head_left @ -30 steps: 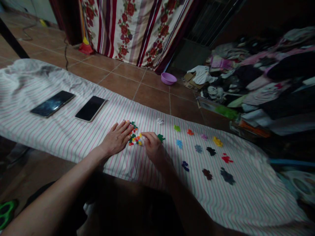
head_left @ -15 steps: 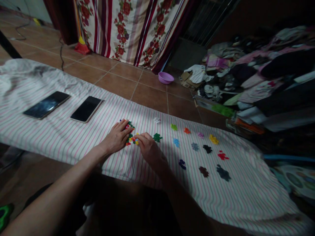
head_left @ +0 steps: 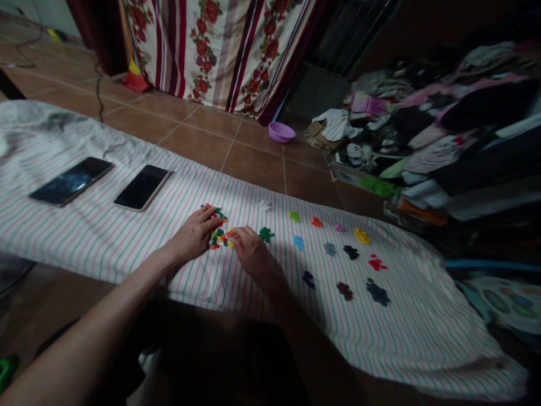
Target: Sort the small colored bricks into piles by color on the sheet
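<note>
My left hand (head_left: 195,233) lies with fingers stretched over a pile of small mixed-colour pieces (head_left: 218,239), covering part of it. At the pile's right edge my right hand (head_left: 252,252) has thumb and forefinger pinched together; what they hold, if anything, is too small to make out. Right beside it is a heap of dark green pieces (head_left: 266,234). More heaps sorted by colour spread rightward, among them white pieces (head_left: 265,205), light blue pieces (head_left: 298,242), black pieces (head_left: 350,252), yellow pieces (head_left: 362,235), red pieces (head_left: 377,263) and brown pieces (head_left: 345,291).
Two phones (head_left: 142,188) lie left of my hands on the striped cloth (head_left: 270,307). Beyond the cloth's far edge, a purple basin (head_left: 282,132) stands on the tiled floor. Heaped clothes (head_left: 422,118) fill the right side, and a floral curtain (head_left: 224,51) hangs behind.
The view has shifted slightly, moving everything a little left in the picture. My right fingers have drawn a little away from my left hand, uncovering more of the mixed pile between them.
</note>
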Demonstrator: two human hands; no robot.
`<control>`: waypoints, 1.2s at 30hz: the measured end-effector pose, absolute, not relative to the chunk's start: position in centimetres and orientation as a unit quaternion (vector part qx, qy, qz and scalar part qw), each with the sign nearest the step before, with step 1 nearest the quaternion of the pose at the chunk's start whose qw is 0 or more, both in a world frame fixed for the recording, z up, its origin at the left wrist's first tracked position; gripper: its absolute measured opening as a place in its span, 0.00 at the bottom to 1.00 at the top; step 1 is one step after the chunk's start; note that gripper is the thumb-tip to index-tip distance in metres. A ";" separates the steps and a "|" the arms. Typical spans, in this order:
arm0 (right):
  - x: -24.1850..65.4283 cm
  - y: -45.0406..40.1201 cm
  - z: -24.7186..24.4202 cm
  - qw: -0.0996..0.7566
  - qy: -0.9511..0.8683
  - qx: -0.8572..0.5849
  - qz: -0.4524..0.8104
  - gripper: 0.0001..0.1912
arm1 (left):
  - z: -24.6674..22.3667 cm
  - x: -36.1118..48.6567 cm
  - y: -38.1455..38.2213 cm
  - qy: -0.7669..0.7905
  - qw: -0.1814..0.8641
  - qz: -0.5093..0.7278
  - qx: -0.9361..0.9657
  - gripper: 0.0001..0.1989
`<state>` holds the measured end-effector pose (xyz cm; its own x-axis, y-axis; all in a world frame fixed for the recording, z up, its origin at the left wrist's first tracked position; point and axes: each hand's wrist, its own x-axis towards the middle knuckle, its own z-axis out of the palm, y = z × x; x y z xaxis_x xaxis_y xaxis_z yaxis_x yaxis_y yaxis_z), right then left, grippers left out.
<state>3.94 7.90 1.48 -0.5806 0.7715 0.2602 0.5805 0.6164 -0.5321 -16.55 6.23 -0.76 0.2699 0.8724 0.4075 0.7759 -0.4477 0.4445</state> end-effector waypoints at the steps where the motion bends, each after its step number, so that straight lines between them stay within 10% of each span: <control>1: 4.0 7.9 1.5 0.242 -0.864 -0.391 0.204 0.11 | -0.8 -16.6 6.2 0.517 0.078 0.308 0.794 0.19; 36: 4.5 7.1 2.1 0.213 -0.901 -0.344 0.153 0.14 | -0.2 -17.1 6.2 0.511 0.092 0.291 0.804 0.17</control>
